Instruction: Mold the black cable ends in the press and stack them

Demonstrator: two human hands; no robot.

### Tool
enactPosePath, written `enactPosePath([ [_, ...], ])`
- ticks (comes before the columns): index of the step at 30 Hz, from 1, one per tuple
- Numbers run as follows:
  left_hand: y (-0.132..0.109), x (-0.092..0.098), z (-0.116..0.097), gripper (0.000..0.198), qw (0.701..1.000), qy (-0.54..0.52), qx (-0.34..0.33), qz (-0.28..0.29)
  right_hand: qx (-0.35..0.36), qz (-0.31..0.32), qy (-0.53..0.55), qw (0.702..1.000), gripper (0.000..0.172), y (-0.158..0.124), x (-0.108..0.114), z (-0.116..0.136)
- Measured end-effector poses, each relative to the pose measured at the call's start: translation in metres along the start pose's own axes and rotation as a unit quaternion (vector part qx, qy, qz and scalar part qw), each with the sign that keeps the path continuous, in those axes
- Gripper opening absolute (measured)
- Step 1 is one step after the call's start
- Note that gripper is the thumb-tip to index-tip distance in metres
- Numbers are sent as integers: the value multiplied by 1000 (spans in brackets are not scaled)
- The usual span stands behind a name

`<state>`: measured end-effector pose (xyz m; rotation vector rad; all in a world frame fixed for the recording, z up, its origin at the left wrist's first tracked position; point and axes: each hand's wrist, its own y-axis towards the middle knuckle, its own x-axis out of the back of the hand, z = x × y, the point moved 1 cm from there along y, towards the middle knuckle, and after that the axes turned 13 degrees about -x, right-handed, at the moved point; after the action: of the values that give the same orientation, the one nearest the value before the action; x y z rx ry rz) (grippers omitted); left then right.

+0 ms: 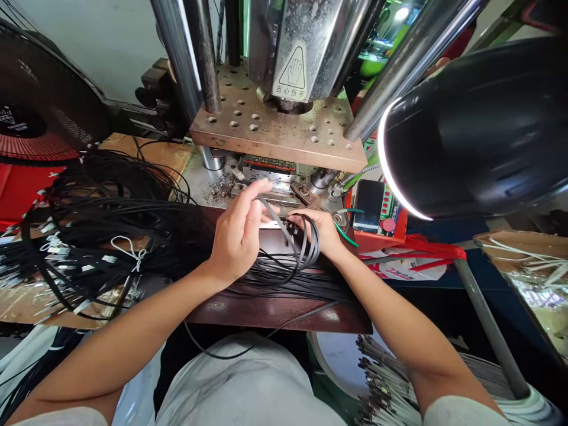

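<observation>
My left hand (237, 236) is raised over the worktop with its index finger stretched out. A dark flat cable (278, 220) runs straight from between its thumb and fingers toward my right hand. My right hand (320, 229) is closed on a loose coil of black cable (306, 251), near a small dark connector (291, 227). The fingertips are partly hidden by the loops. Beneath both hands, several black cables lie across a brown board (275, 310). Just beyond them is the metal mould (270, 186) of a press.
A drilled press plate (275, 133) hangs above the mould between steel columns. A black lamp (479, 130) looms at right, over a red control box (393, 228). Bundled cables (110, 201) and a fan (39, 100) are at left. White cable bundles (386, 378) stand below right.
</observation>
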<state>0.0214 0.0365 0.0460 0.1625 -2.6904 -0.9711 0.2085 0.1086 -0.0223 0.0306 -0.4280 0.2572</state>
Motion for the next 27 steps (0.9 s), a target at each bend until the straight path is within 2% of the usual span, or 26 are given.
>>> enactPosePath([
  [2, 9, 1, 3, 32, 999, 7, -33, -11, -6, 2, -17, 1000, 24, 2, -1, 2],
  [6, 23, -1, 17, 24, 999, 5, -40, 3, 29, -9, -86, 996, 23, -1, 0, 11],
  [9, 28, -5, 28, 22, 995, 69, -41, 59, 63, -3, -125, 990, 24, -4, 0, 17],
  [12, 27, -9, 40, 22, 983, 122, -43, 131, 69, 4, -126, 990, 25, -4, 0, 18],
  [15, 22, -13, 51, 22, 973, 105, -28, 203, 55, 13, -117, 991, 25, -1, 1, 18],
  [17, 20, -15, 58, 21, 969, 92, -8, 229, 54, 21, -121, 991, 25, 2, 2, 17],
  [20, 18, -18, 64, 20, 966, 83, 24, 243, 73, 18, -139, 987, 25, 4, 2, 15],
  [24, 15, -21, 68, 20, 967, 63, 52, 242, 147, 10, -175, 974, 24, 2, -1, 8],
  [27, 12, -21, 67, 26, 963, 53, 66, 256, 175, 17, -205, 963, 27, -2, -2, 4],
])
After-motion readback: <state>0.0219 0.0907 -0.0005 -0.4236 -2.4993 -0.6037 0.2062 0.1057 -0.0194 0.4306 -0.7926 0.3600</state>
